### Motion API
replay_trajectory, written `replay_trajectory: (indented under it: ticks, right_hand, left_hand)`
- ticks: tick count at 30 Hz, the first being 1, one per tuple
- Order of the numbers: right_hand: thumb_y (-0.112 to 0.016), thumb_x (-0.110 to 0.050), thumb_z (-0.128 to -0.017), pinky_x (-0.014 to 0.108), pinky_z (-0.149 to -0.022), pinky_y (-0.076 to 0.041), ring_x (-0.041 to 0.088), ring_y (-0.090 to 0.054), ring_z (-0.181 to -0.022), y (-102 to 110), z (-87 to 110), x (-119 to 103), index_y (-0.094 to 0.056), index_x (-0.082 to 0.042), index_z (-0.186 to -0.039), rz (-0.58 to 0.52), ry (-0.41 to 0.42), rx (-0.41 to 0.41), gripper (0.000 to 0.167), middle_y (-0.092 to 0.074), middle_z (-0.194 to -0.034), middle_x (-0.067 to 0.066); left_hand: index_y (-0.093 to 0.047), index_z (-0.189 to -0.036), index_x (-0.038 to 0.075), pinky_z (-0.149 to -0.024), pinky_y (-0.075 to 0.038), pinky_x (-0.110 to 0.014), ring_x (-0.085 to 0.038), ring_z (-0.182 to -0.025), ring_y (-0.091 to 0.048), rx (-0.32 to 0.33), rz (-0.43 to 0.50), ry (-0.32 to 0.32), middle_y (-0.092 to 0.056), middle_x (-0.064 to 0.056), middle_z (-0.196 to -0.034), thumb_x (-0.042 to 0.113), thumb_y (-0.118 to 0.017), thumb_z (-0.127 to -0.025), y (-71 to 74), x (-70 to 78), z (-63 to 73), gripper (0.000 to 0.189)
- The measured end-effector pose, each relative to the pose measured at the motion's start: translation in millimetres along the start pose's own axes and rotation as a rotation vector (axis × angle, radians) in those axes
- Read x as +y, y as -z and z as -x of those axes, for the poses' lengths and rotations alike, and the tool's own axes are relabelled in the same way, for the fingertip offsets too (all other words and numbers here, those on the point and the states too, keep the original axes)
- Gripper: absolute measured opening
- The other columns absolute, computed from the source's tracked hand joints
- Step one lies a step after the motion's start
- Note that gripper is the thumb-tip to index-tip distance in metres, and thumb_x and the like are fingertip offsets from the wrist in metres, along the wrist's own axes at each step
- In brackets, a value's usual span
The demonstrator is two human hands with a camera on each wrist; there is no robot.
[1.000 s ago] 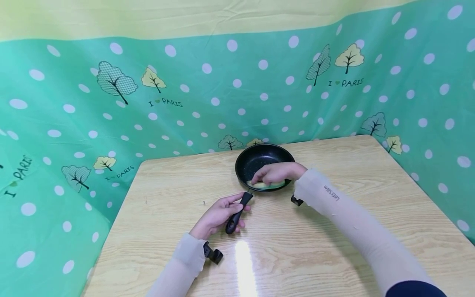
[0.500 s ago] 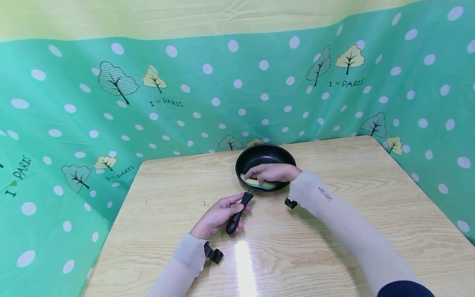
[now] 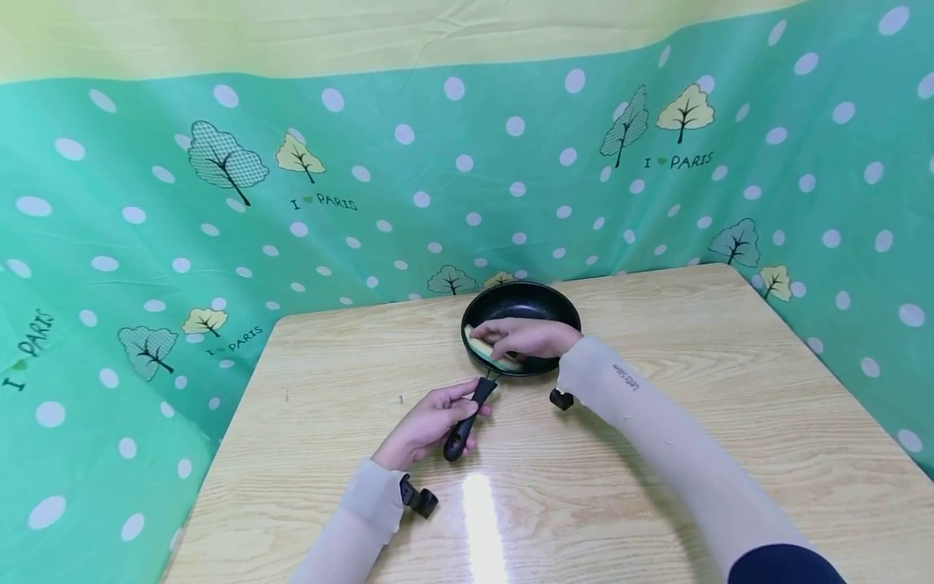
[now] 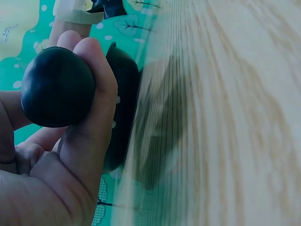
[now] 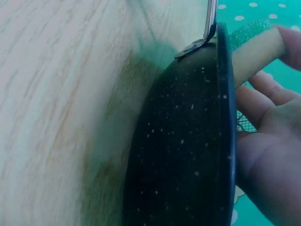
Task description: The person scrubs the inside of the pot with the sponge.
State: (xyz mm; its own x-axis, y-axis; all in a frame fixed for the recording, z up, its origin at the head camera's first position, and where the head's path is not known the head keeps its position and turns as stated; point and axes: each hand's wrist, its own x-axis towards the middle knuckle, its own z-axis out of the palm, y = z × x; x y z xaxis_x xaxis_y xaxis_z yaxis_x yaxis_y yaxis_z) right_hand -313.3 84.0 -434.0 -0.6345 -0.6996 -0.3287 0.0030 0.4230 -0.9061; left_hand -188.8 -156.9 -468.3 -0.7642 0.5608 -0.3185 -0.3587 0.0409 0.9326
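Note:
A black frying pan (image 3: 521, 302) sits on the wooden table, its handle (image 3: 469, 420) pointing toward me. My left hand (image 3: 429, 420) grips that handle; in the left wrist view the handle's rounded end (image 4: 59, 87) shows between thumb and fingers. Inside the pan, at its near left wall, my right hand (image 3: 527, 337) holds a yellow sponge (image 3: 483, 349) with a green scouring side. In the right wrist view the sponge (image 5: 258, 54) sticks up over the rim, with fingers and thumb around it. The hand hides part of the sponge and the pan's floor.
The wooden table (image 3: 350, 373) extends on both sides of the pan. Behind and to the left and right hangs a green dotted curtain (image 3: 409, 178) with printed trees. A bright light reflection crosses the table near its front.
My right hand has slid leftward along the pan's near side with the sponge, which has turned to follow the left wall. My left hand stays on the handle, and the pan has barely moved.

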Motion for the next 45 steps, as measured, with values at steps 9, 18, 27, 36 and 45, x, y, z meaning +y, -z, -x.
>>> replay_trajectory:
  ticks: [9, 18, 27, 36, 45]
  right_hand:
    - [-0.070, -0.007, -0.098, 0.048, -0.129, -0.022, 0.030, -0.017, -0.160, -5, -10.3, -3, -0.030, -0.005, -0.165, 0.002, 0.045, 0.041, 0.078, -0.022, -0.173, 0.015]
    - [-0.068, -0.006, -0.099, 0.044, -0.130, -0.018, 0.028, -0.016, -0.161, -13, -22.1, -9, -0.026, -0.004, -0.166, 0.006, 0.030, 0.190, 0.079, -0.018, -0.174, 0.014]
    - [-0.065, -0.005, -0.101, 0.045, -0.131, -0.017, 0.028, -0.015, -0.160, -15, -31.8, -10, -0.024, -0.002, -0.166, 0.000, 0.034, 0.279, 0.076, -0.019, -0.173, 0.018]
    - [-0.064, -0.007, -0.104, 0.048, -0.130, -0.018, 0.032, -0.016, -0.159, -9, -41.9, -6, -0.020, -0.003, -0.167, 0.033, 0.019, 0.331, 0.077, -0.017, -0.173, 0.020]
    - [-0.067, -0.014, -0.103, 0.049, -0.131, -0.014, 0.035, -0.010, -0.161, -6, -42.4, -7, -0.023, -0.003, -0.167, 0.151, -0.023, 0.422, 0.079, -0.010, -0.175, 0.019]
  left_hand:
    - [-0.024, -0.168, 0.008, -0.066, -0.061, -0.031, -0.017, -0.063, -0.066, -0.017, -0.010, -0.004, -0.056, -0.030, -0.145, 0.010, -0.046, -0.113, 2.3, 0.2, -0.4, 0.059]
    - [-0.026, -0.168, 0.010, -0.064, -0.061, -0.031, -0.017, -0.064, -0.066, 0.004, -0.004, 0.011, -0.058, -0.029, -0.144, 0.011, -0.048, -0.113, -0.5, 1.1, -0.1, 0.060]
    - [-0.026, -0.168, 0.009, -0.062, -0.061, -0.031, -0.018, -0.063, -0.066, 0.005, 0.008, 0.007, -0.059, -0.031, -0.139, 0.009, -0.048, -0.112, -2.0, 2.3, 0.2, 0.060]
    - [-0.025, -0.168, 0.008, -0.062, -0.061, -0.030, -0.017, -0.063, -0.065, 0.004, 0.015, 0.001, -0.062, -0.030, -0.135, 0.008, -0.050, -0.111, -2.4, 1.1, -0.8, 0.062]
    - [-0.025, -0.167, 0.006, -0.062, -0.061, -0.029, -0.016, -0.064, -0.065, 0.001, 0.001, -0.008, -0.062, -0.031, -0.135, 0.009, -0.051, -0.111, -4.0, 2.2, 0.1, 0.062]
